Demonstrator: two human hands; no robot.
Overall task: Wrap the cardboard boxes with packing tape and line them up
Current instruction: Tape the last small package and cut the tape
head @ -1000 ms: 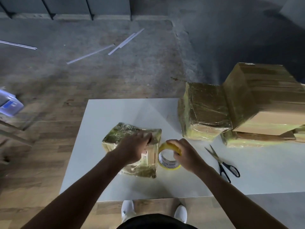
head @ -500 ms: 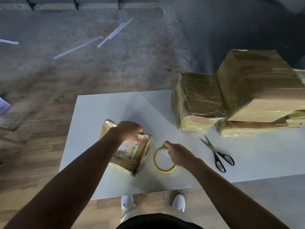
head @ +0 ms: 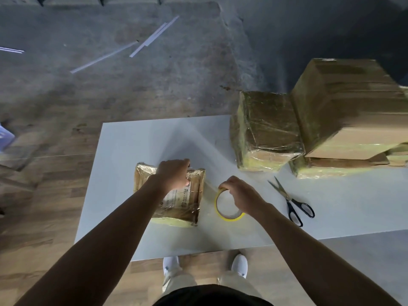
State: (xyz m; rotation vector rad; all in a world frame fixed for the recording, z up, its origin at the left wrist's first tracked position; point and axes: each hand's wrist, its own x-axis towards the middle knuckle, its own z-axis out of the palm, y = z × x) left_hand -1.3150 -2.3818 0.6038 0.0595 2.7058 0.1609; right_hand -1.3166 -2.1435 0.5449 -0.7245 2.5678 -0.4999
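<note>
A small cardboard box (head: 183, 204), shiny with yellowish tape and bearing a printed label, lies flat on the white table (head: 132, 151). My left hand (head: 174, 174) presses down on its top far edge. Just right of the box, my right hand (head: 239, 193) grips the yellow roll of packing tape (head: 229, 214), which stands against the tabletop. A clear strip of tape stretches from the roll to the box's right side.
Black-handled scissors (head: 291, 202) lie to the right of the roll. A wrapped medium box (head: 265, 129) and a larger box (head: 351, 107) stacked on a flat one (head: 331, 168) stand at the back right. My white shoes (head: 170, 263) show below the table's near edge.
The small box, tipped up on an edge half a second ago, now lies flat. My right hand has drawn the roll slightly away from the box, pulling tape out.
</note>
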